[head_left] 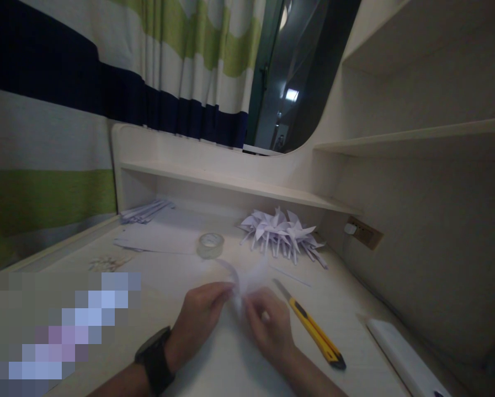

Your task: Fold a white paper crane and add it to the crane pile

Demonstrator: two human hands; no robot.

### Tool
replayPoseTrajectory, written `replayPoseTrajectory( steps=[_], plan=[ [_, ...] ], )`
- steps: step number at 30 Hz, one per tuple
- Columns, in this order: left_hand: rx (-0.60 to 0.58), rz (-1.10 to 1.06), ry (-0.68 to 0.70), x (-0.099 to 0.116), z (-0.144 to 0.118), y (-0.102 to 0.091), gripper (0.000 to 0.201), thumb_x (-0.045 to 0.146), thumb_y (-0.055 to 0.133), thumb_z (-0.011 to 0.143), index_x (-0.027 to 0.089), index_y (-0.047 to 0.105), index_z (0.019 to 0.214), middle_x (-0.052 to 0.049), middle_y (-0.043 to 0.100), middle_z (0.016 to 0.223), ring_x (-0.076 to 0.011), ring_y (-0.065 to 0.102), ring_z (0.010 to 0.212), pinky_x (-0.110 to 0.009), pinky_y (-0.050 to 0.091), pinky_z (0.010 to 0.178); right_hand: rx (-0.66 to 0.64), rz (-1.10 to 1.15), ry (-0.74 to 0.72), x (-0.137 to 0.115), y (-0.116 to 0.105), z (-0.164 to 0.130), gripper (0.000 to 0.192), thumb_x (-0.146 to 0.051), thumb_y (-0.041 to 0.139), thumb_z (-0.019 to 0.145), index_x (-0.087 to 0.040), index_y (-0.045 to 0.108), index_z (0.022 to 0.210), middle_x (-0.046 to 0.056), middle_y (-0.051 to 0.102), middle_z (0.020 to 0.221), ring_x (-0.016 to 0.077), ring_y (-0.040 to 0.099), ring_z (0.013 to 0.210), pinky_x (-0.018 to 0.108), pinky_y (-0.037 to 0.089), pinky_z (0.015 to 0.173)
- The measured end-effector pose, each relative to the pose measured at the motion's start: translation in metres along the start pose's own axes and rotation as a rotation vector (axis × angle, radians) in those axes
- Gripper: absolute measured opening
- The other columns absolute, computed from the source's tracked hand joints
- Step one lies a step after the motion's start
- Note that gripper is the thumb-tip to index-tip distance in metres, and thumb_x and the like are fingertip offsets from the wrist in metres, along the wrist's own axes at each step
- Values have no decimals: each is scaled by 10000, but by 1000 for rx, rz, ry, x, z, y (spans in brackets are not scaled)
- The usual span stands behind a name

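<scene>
Pale desk (214, 375), built-in, with a low shelf (239, 184) at the back and taller shelving on the right; striped curtain (106, 71) behind.

- Left hand (200, 320), black watch on wrist, and right hand (270, 328): both pinch a blurred white folded paper (241, 281) between them, just above the desk's near middle.
- Yellow utility knife (313, 329): flat, just right of the right hand.
- Tape roll (210, 245): beyond the hands.
- Heap of folded paper pieces (282, 231): under the shelf.
- Paper strips (145, 211): far left corner.
</scene>
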State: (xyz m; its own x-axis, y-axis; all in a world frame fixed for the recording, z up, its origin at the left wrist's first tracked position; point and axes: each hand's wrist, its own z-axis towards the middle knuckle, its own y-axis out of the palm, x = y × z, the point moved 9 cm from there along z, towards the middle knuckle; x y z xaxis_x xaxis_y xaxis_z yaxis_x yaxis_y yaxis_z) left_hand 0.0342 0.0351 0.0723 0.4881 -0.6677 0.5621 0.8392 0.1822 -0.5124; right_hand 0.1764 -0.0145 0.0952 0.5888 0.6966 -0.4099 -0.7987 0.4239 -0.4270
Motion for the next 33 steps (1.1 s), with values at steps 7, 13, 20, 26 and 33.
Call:
replayPoseTrajectory(
  steps=[7, 13, 20, 26, 33],
  plan=[
    [-8, -165, -265, -11, 3, -2, 184, 174, 592, 770, 240, 725, 879, 26, 774, 858, -166, 719, 785, -242, 552, 746, 4, 63, 25, 4, -3, 2, 188, -178, 530, 888, -175, 560, 702, 3, 562, 638, 112, 512, 568, 220, 402, 531],
    [-31, -297, -361, -15, 1, 3, 152, 206, 608, 747, 222, 694, 871, 34, 748, 731, -156, 707, 657, -240, 552, 663, -9, 51, -8, 4, -1, 0, 179, -172, 523, 893, -174, 570, 721, 9, 573, 656, 114, 521, 578, 222, 401, 529],
    [-74, -255, -455, -16, -1, 3, 212, 222, 583, 750, 237, 669, 943, 25, 755, 748, -183, 709, 625, -255, 556, 550, -29, 24, -3, 4, 1, 1, 166, -175, 528, 898, -177, 574, 739, 21, 593, 677, 122, 541, 598, 225, 421, 543],
    [-96, -315, -400, -12, -2, 10, 200, 248, 555, 801, 234, 639, 982, 7, 753, 773, -181, 704, 632, -267, 553, 602, -24, -198, -156, -4, 2, -4, 92, -139, 524, 897, -158, 607, 863, 66, 646, 768, 147, 603, 672, 236, 456, 590],
    [-50, -607, -596, -23, -9, 25, 172, 317, 595, 791, 204, 519, 897, -7, 723, 682, -195, 698, 632, -309, 576, 610, 20, -443, -324, -18, 3, -8, 74, -138, 540, 888, -146, 613, 889, 63, 656, 738, 151, 598, 608, 243, 419, 524]
  ],
)
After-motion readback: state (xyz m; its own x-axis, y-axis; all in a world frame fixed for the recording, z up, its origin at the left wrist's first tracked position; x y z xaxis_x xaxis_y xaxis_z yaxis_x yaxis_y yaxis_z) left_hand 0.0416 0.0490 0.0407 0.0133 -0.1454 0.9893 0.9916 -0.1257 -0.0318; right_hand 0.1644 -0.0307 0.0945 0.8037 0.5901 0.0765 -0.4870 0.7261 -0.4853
